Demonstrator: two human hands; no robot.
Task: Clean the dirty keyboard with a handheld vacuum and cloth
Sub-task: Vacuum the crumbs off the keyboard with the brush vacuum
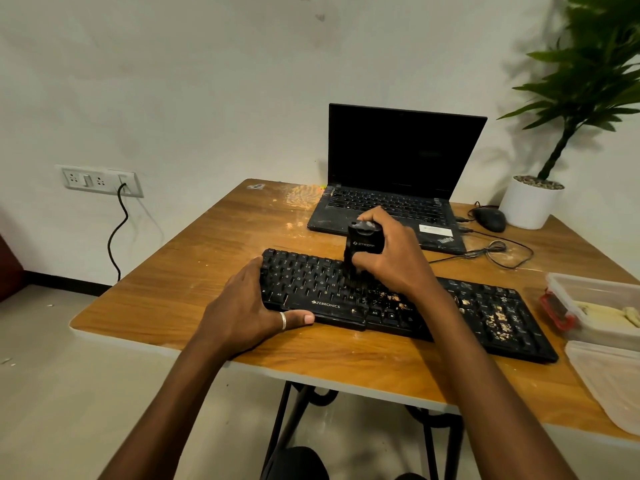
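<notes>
— Two hands at work?
— Both. Pins down the left end of the black keyboard (485, 306) with the left hand (254, 306): fingers bent over the far edge, thumb pressed along the near edge, ring (283, 321) on the thumb.
— And the right hand (391, 258)?
— Wrapped closed round the black handheld vacuum (362, 242). Holds it upright, nozzle end down on the middle keys, just right of the left hand.
— Whereabouts on the table (194, 258)?
— Slantwise across the wooden top, near the front edge, right end nearer the camera.
— Dirty?
— Strewn with pale crumbs (498, 322), mostly over the middle and the right half.
— Anything behind?
— Open laptop (405, 150), screen dark, just beyond the vacuum. Black mouse (490, 219) to its right, cable (498, 249) looped on the wood. White pot (530, 202) with a green plant (588, 81) at the far right corner.
— And the cloth?
— Cannot tell. Pale flat sheet (609, 382) at the right edge, beside a clear plastic box (595, 306); could be cloth or lid.
</notes>
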